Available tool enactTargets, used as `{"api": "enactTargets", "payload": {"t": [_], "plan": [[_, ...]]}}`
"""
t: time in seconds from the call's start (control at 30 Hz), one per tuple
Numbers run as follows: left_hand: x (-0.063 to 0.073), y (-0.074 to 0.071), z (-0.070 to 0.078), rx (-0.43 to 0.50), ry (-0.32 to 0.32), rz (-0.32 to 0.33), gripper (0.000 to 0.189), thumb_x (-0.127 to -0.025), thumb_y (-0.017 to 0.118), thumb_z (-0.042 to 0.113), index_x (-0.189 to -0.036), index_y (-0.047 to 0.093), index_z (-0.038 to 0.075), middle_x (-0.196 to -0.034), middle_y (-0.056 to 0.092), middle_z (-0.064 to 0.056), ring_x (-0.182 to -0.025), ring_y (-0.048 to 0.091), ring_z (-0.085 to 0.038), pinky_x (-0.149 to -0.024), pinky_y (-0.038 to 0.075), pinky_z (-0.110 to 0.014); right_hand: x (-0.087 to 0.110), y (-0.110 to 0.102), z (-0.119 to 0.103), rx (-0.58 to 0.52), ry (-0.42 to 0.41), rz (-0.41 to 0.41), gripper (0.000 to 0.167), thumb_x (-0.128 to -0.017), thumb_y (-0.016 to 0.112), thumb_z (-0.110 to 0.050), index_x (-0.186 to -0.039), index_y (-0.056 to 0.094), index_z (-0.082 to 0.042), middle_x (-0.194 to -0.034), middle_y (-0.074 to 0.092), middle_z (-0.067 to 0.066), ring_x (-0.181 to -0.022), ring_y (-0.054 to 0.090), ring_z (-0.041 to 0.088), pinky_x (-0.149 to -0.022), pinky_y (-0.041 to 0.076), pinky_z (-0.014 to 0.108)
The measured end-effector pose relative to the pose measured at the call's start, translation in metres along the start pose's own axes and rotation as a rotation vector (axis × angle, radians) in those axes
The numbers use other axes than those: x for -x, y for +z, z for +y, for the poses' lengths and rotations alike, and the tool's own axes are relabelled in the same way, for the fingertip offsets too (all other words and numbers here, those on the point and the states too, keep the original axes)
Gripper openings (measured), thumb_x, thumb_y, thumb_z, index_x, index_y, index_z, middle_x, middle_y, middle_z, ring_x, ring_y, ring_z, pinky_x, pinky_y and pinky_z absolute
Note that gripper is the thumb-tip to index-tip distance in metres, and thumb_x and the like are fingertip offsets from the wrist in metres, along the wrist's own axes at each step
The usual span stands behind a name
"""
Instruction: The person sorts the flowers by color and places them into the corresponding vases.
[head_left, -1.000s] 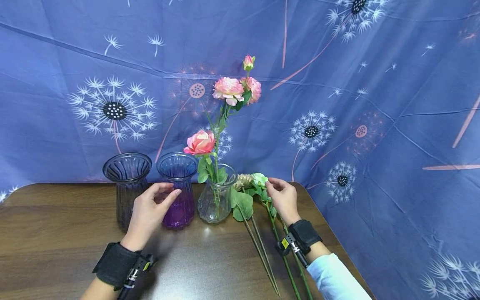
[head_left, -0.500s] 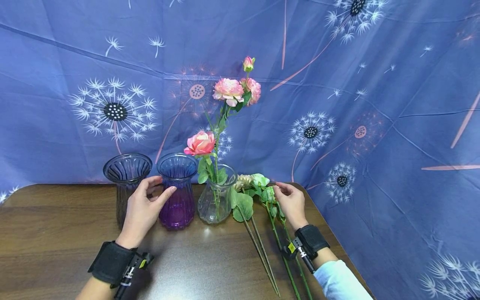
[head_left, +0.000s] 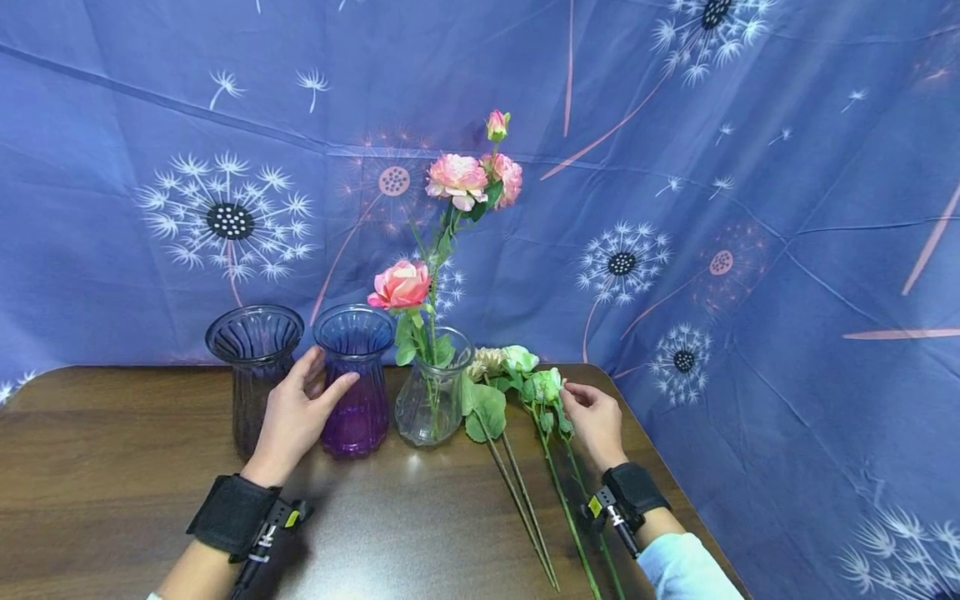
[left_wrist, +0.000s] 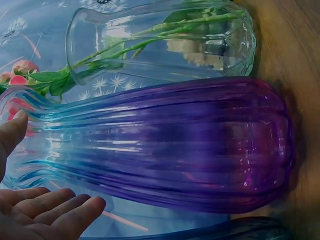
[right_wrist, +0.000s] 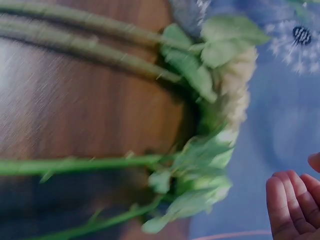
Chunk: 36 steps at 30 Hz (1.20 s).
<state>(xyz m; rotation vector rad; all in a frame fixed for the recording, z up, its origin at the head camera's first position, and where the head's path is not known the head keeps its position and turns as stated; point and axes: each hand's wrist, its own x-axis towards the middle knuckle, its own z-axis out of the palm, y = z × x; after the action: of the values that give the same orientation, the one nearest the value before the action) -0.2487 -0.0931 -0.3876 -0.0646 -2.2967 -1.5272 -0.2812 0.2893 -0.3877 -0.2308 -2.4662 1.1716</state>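
My left hand (head_left: 295, 417) is beside the neck of a blue-to-purple glass vase (head_left: 355, 412), thumb and fingers spread apart. In the left wrist view the fingers (left_wrist: 52, 212) are loosely extended near that vase; whether they touch it I cannot tell. At the right, my right hand (head_left: 597, 423) hovers next to a light green rose (head_left: 546, 385) on a long stem. The right wrist view shows its fingers (right_wrist: 285, 200) nearly straight, apart from the blurred green blooms. A second green rose (head_left: 519, 358) lies just behind.
A clear glass vase (head_left: 431, 417) holds upright pink flowers (head_left: 457, 179). At far left stands a dark grey glass vase (head_left: 255, 383). Beige flowers (head_left: 489, 361) with brown stems lie beside the green roses on the wooden table (head_left: 112, 467). A blue dandelion-print cloth (head_left: 315, 50) hangs behind.
My right hand has moved right and toward the table's front, uncovering the nearer green rose. My left hand has shifted slightly left. The vases and flowers stay in place.
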Motion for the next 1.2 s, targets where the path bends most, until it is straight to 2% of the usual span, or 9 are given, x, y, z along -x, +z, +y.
{"api": "enactTargets", "payload": {"t": [0.1,0.23,0.4,0.6,0.8,0.97,1.07,1.2], "plan": [[-0.001,0.002,0.002,0.012,-0.021,-0.018,0.076,-0.088,0.065,0.034,-0.141,0.031,-0.007,-0.140,0.041,-0.029,-0.126,0.047,-0.040,-0.103,0.044,-0.045,-0.002,-0.005,0.015,0.064,0.025,-0.014,0.026,-0.088,0.062,-0.019,-0.104,0.069,0.001,-0.087,0.070,0.016,-0.062,0.064,0.010,-0.054,0.049,0.017],[-0.001,0.004,0.002,-0.009,-0.018,-0.013,0.073,-0.088,0.065,0.035,-0.140,0.034,-0.006,-0.139,0.043,-0.029,-0.124,0.048,-0.040,-0.102,0.044,-0.047,-0.001,-0.010,0.036,0.135,0.076,-0.051,0.027,-0.088,0.062,-0.020,-0.103,0.069,0.001,-0.084,0.069,0.014,-0.063,0.060,0.009,-0.054,0.046,0.020],[-0.001,0.005,0.001,-0.021,-0.004,0.004,0.070,-0.088,0.065,0.034,-0.138,0.037,-0.006,-0.136,0.045,-0.030,-0.124,0.049,-0.040,-0.101,0.045,-0.048,0.004,-0.012,0.053,0.146,0.133,-0.095,0.029,-0.087,0.061,-0.018,-0.104,0.067,0.004,-0.084,0.069,0.015,-0.059,0.062,0.011,-0.051,0.047,0.020],[-0.001,0.004,0.004,-0.013,-0.027,-0.003,0.068,-0.088,0.064,0.033,-0.137,0.037,-0.006,-0.136,0.045,-0.030,-0.125,0.048,-0.039,-0.104,0.043,-0.048,0.011,-0.008,0.071,0.153,0.191,-0.168,0.028,-0.087,0.062,-0.016,-0.104,0.067,0.006,-0.082,0.070,0.013,-0.059,0.062,0.010,-0.050,0.049,0.021],[-0.002,0.006,0.004,-0.030,-0.024,-0.002,0.065,-0.089,0.064,0.031,-0.135,0.039,-0.007,-0.135,0.046,-0.031,-0.124,0.048,-0.041,-0.104,0.043,-0.048,0.016,-0.005,0.083,0.196,0.224,-0.257,0.026,-0.085,0.063,-0.015,-0.098,0.067,0.008,-0.071,0.066,0.008,-0.060,0.059,0.013,-0.049,0.048,0.023],[-0.003,0.007,0.002,-0.061,-0.007,0.007,0.062,-0.090,0.063,0.030,-0.133,0.041,-0.008,-0.133,0.047,-0.030,-0.122,0.049,-0.042,-0.104,0.043,-0.048,0.017,-0.003,0.085,0.228,0.250,-0.290,0.023,-0.085,0.064,-0.014,-0.095,0.068,0.006,-0.067,0.063,0.007,-0.058,0.056,0.012,-0.048,0.045,0.022],[-0.003,0.008,0.002,-0.073,0.005,0.025,0.059,-0.090,0.063,0.029,-0.131,0.044,-0.009,-0.130,0.049,-0.030,-0.120,0.051,-0.042,-0.103,0.044,-0.049,0.017,-0.002,0.084,0.272,0.221,-0.297,0.022,-0.084,0.065,-0.014,-0.093,0.070,0.005,-0.074,0.066,0.011,-0.064,0.060,0.017,-0.053,0.047,0.025],[-0.004,0.009,0.003,-0.077,0.019,0.040,0.057,-0.089,0.064,0.027,-0.129,0.045,-0.010,-0.127,0.050,-0.029,-0.119,0.052,-0.042,-0.102,0.045,-0.049,0.016,-0.001,0.083,0.339,0.168,-0.304,0.021,-0.083,0.065,-0.014,-0.092,0.071,0.004,-0.094,0.069,0.020,-0.083,0.064,0.030,-0.066,0.052,0.035]]}}
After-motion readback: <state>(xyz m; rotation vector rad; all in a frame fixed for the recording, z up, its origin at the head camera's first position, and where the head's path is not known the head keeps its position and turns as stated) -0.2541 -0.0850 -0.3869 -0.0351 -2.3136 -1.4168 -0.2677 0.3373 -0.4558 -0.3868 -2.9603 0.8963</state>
